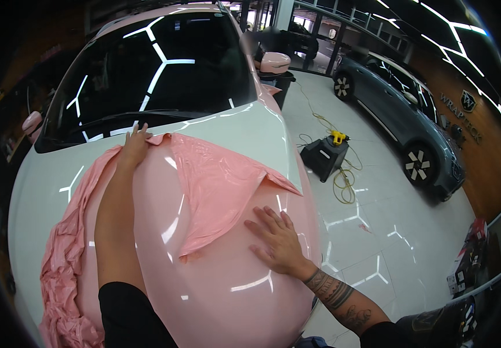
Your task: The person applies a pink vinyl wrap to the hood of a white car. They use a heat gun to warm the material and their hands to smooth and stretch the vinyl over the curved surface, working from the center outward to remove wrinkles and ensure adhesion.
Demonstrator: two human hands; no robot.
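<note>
A large sheet of pink vinyl film (166, 226) lies over the white hood (256, 127) of a car. Near the windshield's base, my left hand (137, 145) reaches to the film's far edge, fingers stretched out and apart. Just right of it, a flap of the film (218, 174) is folded back, its edge running toward the hood's right side. My right hand (276, 240) rests open on the smooth pink surface below that flap, fingers spread. Down the left side, the film is gathered into a crumpled bunch (65, 261), with bare white hood beyond it.
Dark windshield (163, 69) and wiper (140, 113) border the hood. To the right, a black box-shaped stand (321, 159) carries a yellow tool (338, 137), with a yellow cord (345, 185) on the tiles. A dark grey car (401, 116) is parked beyond. A person (268, 40) stands behind the pink mirror.
</note>
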